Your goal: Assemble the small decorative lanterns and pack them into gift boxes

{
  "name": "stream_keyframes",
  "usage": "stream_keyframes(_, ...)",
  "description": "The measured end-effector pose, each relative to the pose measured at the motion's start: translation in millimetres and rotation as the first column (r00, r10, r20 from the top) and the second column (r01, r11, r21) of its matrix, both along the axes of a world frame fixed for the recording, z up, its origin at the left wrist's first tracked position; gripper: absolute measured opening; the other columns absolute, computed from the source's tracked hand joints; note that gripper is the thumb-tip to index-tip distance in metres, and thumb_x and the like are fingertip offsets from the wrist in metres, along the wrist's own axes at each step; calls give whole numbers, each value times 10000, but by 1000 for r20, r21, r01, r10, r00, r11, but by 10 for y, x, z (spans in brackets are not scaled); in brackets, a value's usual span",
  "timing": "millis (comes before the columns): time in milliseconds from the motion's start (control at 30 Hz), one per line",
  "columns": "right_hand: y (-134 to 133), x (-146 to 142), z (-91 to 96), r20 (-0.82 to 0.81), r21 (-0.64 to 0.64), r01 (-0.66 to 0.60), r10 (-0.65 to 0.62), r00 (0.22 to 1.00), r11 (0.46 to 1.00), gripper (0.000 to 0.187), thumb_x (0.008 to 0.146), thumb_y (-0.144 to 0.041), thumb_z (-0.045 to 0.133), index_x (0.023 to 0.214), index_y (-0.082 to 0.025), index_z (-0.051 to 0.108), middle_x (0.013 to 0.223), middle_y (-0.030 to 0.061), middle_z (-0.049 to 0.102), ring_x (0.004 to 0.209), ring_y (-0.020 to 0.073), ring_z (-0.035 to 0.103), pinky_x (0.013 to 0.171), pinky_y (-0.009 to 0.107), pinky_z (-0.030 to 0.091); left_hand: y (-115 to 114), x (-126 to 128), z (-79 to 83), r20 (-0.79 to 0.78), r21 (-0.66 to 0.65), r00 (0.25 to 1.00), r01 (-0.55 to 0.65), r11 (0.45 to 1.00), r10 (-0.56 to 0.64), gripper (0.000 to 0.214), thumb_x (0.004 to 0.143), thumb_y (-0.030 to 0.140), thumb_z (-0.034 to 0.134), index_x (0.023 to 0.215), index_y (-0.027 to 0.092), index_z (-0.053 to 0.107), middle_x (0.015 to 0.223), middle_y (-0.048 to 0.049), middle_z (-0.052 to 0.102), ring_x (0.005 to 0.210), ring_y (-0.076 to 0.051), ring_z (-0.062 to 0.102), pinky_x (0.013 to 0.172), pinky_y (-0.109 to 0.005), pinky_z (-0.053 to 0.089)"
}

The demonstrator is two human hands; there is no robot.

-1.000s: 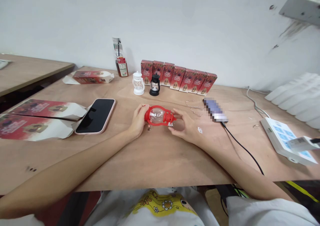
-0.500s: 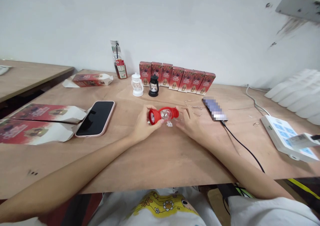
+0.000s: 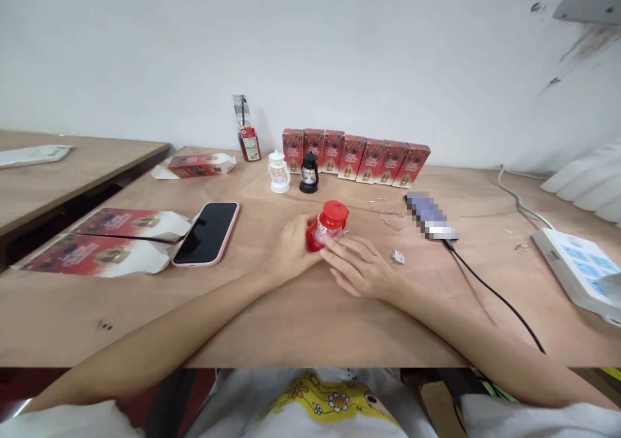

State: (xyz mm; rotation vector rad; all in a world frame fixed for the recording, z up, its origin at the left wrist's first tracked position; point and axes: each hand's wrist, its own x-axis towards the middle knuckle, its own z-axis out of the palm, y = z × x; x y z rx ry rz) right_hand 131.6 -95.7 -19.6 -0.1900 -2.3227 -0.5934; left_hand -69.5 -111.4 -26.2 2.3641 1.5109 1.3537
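Note:
A small red lantern (image 3: 334,211) with a clear middle stands slightly tilted between my hands, its red cap uppermost. My left hand (image 3: 294,247) is closed around its lower left side. Fingers of my right hand (image 3: 361,266) press against the front and right of the clear part; the thumb is hard to make out. A small white tab-like piece (image 3: 398,257) lies to the right of my right hand. Beyond the hands stand a white lantern (image 3: 279,173) and a black lantern (image 3: 309,174). Thin bent wire pieces (image 3: 388,217) lie behind the right hand.
Several red boxes (image 3: 352,156) line the wall beside a bottle (image 3: 250,142). Flattened red boxes (image 3: 107,250) and a pink-cased phone (image 3: 206,234) lie left; another box (image 3: 198,164) is behind. On the right are a cabled phone (image 3: 431,216) and a power strip (image 3: 577,263).
The red lantern has turned from lying sideways to nearly upright. My right hand has come from its end onto its clear part. The white piece now lies further right.

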Motion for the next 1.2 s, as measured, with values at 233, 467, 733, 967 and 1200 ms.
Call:
stream_keyframes(233, 41, 2, -83, -451, -298, -93, -54, 891, 950, 876, 726, -315, 718, 1437, -272, 209, 1480, 121, 325, 1322, 316, 391, 1053, 553, 366, -62, 66, 66, 102, 99, 993, 42, 994, -52, 473, 737, 408, 697, 1082, 171, 475, 938, -46, 599, 817, -178, 600, 708, -304, 503)
stream_keyframes(467, 142, 38, 10, -239, -836, -190, -29, 971, 515, 466, 728, -370, 725, 1121, -207, 536, 1057, 77, 662, 918, 214, 642, 806, 339, 525, -125, 81, 133, -140, 17, 954, 268, 963, -264, 588, 853, 343, 584, 1365, 198, 334, 1235, -136, 485, 1158, -217, 513, 910, -346, 489)
stream_keyframes(733, 302, 13, -105, -289, -922, -93, -509, 811, 376, 396, 676, -435, 698, 944, -175, 569, 854, 62, 681, 749, 226, 632, 704, 373, 497, -220, -592, 954, -708, -268, 703, -178, 947, -68, 424, 853, 307, 499, 1258, 182, 520, 1244, -119, 580, 1137, -288, 531, 973, -460, 399)
stream_keyframes(967, 547, 65, -259, -207, -965, -39, -664, 718, 259, 452, 681, -444, 671, 1014, -194, 494, 979, 87, 651, 890, 260, 615, 794, 427, 473, -396, -1865, 1360, -827, -422, 556, -713, 561, 85, 435, 764, 262, 527, 1181, 154, 585, 1251, -109, 595, 1077, -266, 565, 839, -328, 435)
stream_keyframes(1200, 563, 83, -328, -274, -942, -50, -673, 687, 332, 473, 685, -435, 680, 1015, -192, 445, 1025, 105, 609, 946, 281, 601, 823, 461, 476, -93, -2389, 1023, -747, -428, 662, -549, 718, 61, 629, 513, 804, 590, 654, 200, 694, 777, -21, 694, 645, -153, 597, 540, -198, 375)
